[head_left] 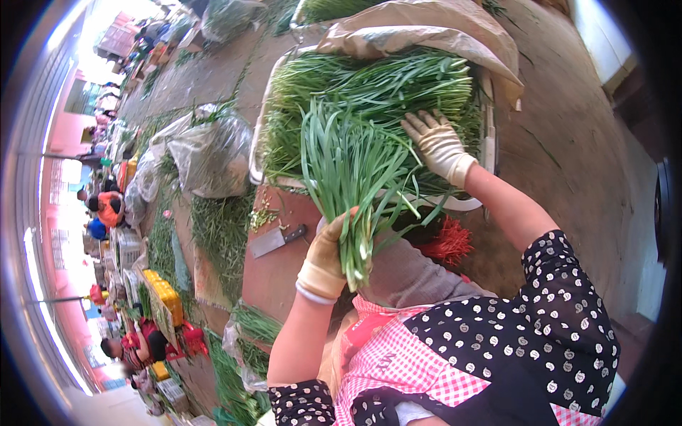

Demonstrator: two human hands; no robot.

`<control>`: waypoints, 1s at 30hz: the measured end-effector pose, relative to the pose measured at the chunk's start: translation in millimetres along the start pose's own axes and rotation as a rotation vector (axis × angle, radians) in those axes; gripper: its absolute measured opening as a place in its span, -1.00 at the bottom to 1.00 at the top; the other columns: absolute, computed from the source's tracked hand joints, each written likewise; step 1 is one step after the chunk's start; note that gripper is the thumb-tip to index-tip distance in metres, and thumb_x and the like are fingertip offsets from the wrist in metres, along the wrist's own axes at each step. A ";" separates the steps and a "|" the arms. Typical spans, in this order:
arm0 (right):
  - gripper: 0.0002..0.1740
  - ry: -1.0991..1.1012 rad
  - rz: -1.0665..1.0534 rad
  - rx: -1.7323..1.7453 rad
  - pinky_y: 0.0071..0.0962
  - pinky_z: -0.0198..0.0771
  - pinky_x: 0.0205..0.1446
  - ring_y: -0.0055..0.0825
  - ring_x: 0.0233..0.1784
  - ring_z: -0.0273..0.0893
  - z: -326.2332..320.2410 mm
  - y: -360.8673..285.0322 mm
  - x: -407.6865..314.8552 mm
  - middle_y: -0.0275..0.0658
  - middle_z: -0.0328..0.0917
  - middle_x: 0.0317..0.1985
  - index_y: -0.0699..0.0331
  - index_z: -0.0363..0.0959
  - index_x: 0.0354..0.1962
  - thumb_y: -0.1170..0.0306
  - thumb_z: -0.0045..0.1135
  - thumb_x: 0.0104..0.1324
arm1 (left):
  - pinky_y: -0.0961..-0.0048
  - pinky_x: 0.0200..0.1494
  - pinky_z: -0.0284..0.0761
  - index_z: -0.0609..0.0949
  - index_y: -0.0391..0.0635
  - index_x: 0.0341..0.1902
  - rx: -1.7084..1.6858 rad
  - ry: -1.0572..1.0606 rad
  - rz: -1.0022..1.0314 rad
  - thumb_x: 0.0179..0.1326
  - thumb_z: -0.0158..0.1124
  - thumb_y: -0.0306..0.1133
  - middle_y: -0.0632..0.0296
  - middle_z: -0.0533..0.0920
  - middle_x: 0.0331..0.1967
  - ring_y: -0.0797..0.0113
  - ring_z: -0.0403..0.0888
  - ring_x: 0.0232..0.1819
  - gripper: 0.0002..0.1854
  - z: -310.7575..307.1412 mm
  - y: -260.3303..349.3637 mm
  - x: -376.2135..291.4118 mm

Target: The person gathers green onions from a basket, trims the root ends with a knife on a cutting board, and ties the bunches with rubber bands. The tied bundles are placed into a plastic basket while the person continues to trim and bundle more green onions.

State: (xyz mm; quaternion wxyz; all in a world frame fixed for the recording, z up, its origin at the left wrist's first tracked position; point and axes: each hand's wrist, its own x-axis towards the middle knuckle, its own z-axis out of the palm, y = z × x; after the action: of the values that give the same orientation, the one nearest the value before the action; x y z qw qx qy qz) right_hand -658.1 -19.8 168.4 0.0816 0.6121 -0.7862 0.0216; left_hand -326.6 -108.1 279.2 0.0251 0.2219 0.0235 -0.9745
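Note:
My gloved left hand (325,253) grips a bunch of garlic chives (351,160) near its pale cut ends, and the green leaves fan out away from me. Part of this bunch overlaps a white plastic crate (258,154) heaped with more garlic chives (394,80). My right hand (437,141), also gloved, rests spread on the chives at the crate's right side, with nothing held. A cleaver (274,240) with a dark handle lies on a reddish board (269,277) left of my left hand.
A bundle of red ties (450,240) sits below the crate. Brown sacking (421,37) covers the crate's far edge. Plastic bags of greens (213,154) and loose leaves (224,229) lie to the left. Other people (138,343) work farther off, near yellow crates (162,293).

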 end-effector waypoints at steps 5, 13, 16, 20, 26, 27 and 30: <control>-0.17 -0.075 0.005 0.035 0.09 -0.03 0.67 -0.07 0.63 0.16 -16.4 -10.2 0.6 -0.15 0.24 0.57 0.18 0.22 0.51 0.29 0.18 0.28 | -0.12 -0.18 0.80 0.66 -0.17 0.26 0.161 0.113 0.314 0.46 0.21 -0.15 -0.17 0.73 0.11 -0.17 0.77 0.04 -0.56 -20.6 -12.1 -80.2; -0.55 -0.041 0.066 0.667 -0.22 0.60 -0.03 -0.04 -0.13 0.71 -123.5 -87.5 -54.0 -0.03 0.75 -0.14 0.26 0.65 0.04 0.05 0.22 0.48 | 0.07 0.20 0.72 0.73 -0.22 0.04 -0.025 0.056 0.299 0.37 0.37 -0.30 -0.03 0.79 -0.05 0.03 0.79 0.01 -0.71 -58.2 -41.7 -97.2; -0.47 -0.560 0.123 1.123 -0.30 0.57 -0.22 -0.31 -0.37 0.69 -142.8 -121.8 -68.1 -0.12 0.73 -0.39 0.31 0.67 -0.14 -0.06 0.24 0.47 | 0.04 0.29 0.64 0.73 -0.22 0.07 -0.028 -0.003 0.307 0.37 0.37 -0.30 -0.02 0.79 0.01 0.02 0.77 0.07 -0.70 -62.4 -48.3 -89.0; -0.62 -0.710 0.172 1.445 -0.43 0.57 -0.33 -0.57 -0.41 0.65 -143.9 -158.3 -75.4 -0.21 0.71 -0.41 0.41 0.62 -0.15 0.18 0.18 0.55 | 0.09 0.21 0.69 0.70 -0.23 0.13 0.027 -0.025 0.343 0.40 0.35 -0.30 -0.02 0.78 0.03 0.04 0.77 0.04 -0.66 -66.5 -52.3 -85.2; -0.54 -0.707 -0.094 1.315 -0.40 0.61 -0.25 -0.37 -0.35 0.74 -144.4 -200.5 -91.4 -0.18 0.73 -0.40 0.33 0.65 -0.20 0.09 0.01 0.61 | 0.14 -0.13 0.81 0.60 -0.26 0.24 0.173 -0.005 0.391 0.39 0.35 -0.18 0.00 0.78 -0.02 0.09 0.81 -0.14 -0.51 -81.4 -56.9 -95.5; -0.48 -0.688 -0.089 1.359 -0.43 0.62 -0.28 -0.39 -0.38 0.75 -147.4 -206.8 -92.3 -0.21 0.72 -0.44 0.35 0.64 -0.23 0.05 -0.01 0.61 | 0.14 -0.13 0.81 0.60 -0.27 0.25 0.145 -0.018 0.422 0.39 0.35 -0.18 -0.02 0.77 0.00 0.08 0.81 -0.13 -0.51 -84.1 -58.5 -97.7; -0.41 -1.041 0.120 1.472 -0.51 0.64 -0.38 -0.51 -0.51 0.70 -159.6 -217.2 -93.3 -0.24 0.71 -0.47 0.38 0.64 -0.30 -0.03 0.04 0.59 | 0.14 -0.07 0.80 0.58 -0.30 0.27 0.063 -0.086 0.461 0.40 0.34 -0.18 -0.08 0.74 0.06 0.05 0.80 -0.09 -0.48 -92.3 -63.3 -102.5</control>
State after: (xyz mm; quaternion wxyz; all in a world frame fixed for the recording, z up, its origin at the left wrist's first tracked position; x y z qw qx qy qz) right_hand -409.9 36.8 297.0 -0.6982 0.3999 -0.5415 0.2437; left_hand -198.3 -35.7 242.7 0.2409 0.1802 -0.0594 -0.9518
